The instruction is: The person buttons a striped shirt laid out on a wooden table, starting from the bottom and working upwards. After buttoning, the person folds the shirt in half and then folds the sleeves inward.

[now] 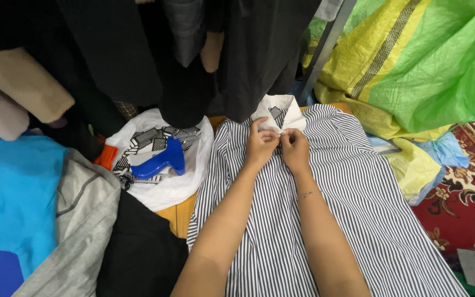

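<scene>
Cluttered garment worktop [178,213], dark clothes hanging behind.
Head view: left hand [260,147] and right hand [295,149] both pinch the placket of the striped shirt [353,198] just below its white collar [279,113], likely buttoning it; blue tagging gun [160,161] lies well left of the grip.

A tagging gun [160,160] lies on a bag [185,181] left of the shirt [358,192].
</scene>
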